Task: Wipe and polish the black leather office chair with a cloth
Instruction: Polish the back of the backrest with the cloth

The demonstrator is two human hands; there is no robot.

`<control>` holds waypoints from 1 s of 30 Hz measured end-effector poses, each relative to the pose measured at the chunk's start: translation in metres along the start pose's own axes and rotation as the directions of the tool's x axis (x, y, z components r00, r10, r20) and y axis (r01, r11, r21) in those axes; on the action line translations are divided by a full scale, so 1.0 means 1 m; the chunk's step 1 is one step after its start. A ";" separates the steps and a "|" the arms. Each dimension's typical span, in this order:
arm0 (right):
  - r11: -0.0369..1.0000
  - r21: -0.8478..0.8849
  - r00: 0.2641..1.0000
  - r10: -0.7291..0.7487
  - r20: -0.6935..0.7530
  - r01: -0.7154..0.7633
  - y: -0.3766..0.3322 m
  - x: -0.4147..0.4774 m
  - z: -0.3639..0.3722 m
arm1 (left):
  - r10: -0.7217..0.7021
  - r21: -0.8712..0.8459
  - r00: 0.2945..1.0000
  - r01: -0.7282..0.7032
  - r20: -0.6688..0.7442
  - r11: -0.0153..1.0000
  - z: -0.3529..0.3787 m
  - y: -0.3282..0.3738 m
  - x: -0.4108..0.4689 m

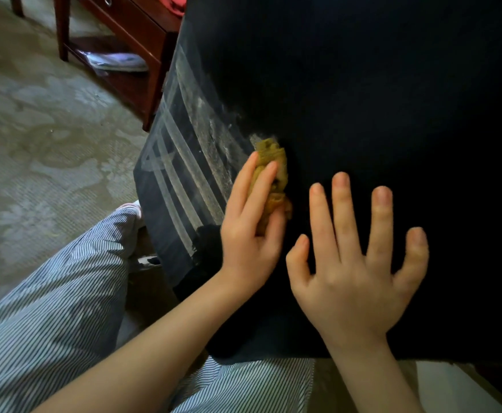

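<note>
Illumination is dim and soft. Light enters from the left and reaches the carpet [35, 138] and the dusty side of the chair [184, 180]. The chair's broad face is near-black, without detail. The left hand [249, 234] and the cloth [273, 174] show slight blur. Wide-angle distortion slants the wooden cabinet [142, 34] at the upper edge.

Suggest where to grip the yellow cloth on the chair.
Take the cloth across its narrow middle, from its left, as the left hand does: it is a long crumpled wad lying against the chair, so fingers on top and thumb underneath would likely span it.
</note>
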State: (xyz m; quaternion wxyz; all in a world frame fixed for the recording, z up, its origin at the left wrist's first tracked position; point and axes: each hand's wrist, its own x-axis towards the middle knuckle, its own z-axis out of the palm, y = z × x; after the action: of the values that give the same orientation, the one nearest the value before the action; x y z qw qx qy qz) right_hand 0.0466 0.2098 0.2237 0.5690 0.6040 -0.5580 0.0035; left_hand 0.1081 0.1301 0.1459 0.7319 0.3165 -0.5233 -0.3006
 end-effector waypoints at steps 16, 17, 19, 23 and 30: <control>0.997 -0.032 0.997 -0.076 -0.022 0.076 0.004 -0.006 0.010 | -0.417 -0.021 0.896 0.419 -0.153 0.908 0.002 -0.004 -0.015; 0.997 -0.029 0.997 -0.078 -0.020 0.078 0.005 -0.006 0.010 | -0.373 -0.028 0.917 0.373 -0.140 0.927 0.005 0.006 -0.005; 0.996 -0.026 0.996 -0.082 -0.022 0.081 0.006 -0.006 0.010 | -0.285 -0.046 0.952 0.282 -0.107 0.958 0.011 0.025 0.015; 0.999 -0.028 0.998 -0.043 -0.040 0.042 0.009 -0.008 0.008 | -0.060 -0.120 0.998 0.057 -0.023 0.991 0.017 0.055 0.046; 0.994 -0.081 0.997 -0.074 0.016 0.075 0.009 -0.003 0.007 | 0.163 -0.106 0.986 -0.165 -0.025 0.981 0.017 0.027 0.051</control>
State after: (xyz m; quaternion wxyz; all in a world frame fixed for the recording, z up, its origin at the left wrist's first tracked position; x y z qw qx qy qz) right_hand 0.0352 0.2092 0.2252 0.5893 0.6007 -0.5385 -0.0441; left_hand 0.1086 0.1051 0.2000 0.7743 0.2347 -0.5247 -0.2647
